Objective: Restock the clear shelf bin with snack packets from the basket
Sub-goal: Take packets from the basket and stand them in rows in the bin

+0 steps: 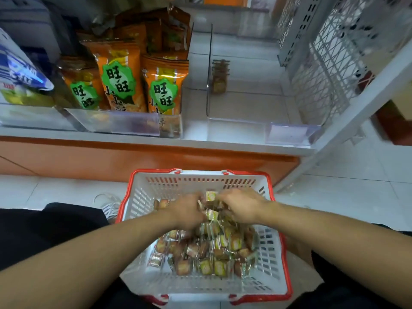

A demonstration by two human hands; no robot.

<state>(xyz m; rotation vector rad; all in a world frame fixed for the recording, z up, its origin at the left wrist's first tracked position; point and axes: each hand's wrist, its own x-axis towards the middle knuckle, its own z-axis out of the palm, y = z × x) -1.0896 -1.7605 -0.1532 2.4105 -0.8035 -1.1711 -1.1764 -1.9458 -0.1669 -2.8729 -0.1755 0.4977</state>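
A white basket with a red rim (276,239) sits on the floor below the shelf, holding several small brown and green snack packets (211,253). Both hands are down inside it, at its far end. My left hand (187,211) and my right hand (239,205) close their fingers round a bunch of packets held between them. Above, the clear shelf bin (236,121) holds only a short upright row of packets (219,78) against its left wall.
Left of the bin stand orange snack bags (163,85) in another clear tray, then a blue and white bag (20,70). A white mesh shelf panel (321,70) closes the right side. An orange plinth (133,159) runs below the shelf.
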